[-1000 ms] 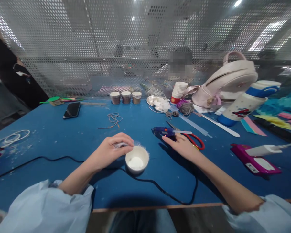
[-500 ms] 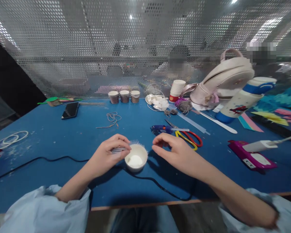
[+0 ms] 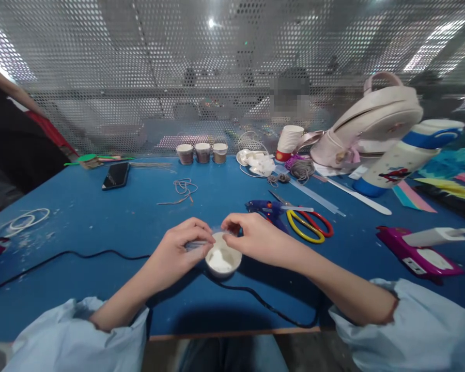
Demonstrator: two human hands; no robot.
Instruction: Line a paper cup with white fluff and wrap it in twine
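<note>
A small white paper cup (image 3: 223, 263) is tilted so its mouth faces me, close to the table's front edge. Whitish, see-through material shows behind its rim, too blurred to name. My left hand (image 3: 186, 250) pinches the cup's left rim between thumb and fingers. At the upper right of the rim, my right hand (image 3: 251, 235) is closed with thumb and fingertips on the edge. A blue hot glue gun (image 3: 265, 207) lies just beyond my right hand, beside scissors (image 3: 306, 227) with yellow and red handles. The cup's far side is hidden.
A black cord (image 3: 256, 297) runs under my hands. Three filled cups (image 3: 202, 153), stacked cups (image 3: 290, 142), yarn (image 3: 301, 169) and a backpack (image 3: 368, 119) line the back. A bottle (image 3: 399, 160) and magenta power strip (image 3: 418, 253) stand right; a phone (image 3: 115, 175) lies left.
My right hand has moved left, from apart from the cup onto its rim. My left hand stays at the cup. The view has shifted slightly, and a person's arm shows at the far left.
</note>
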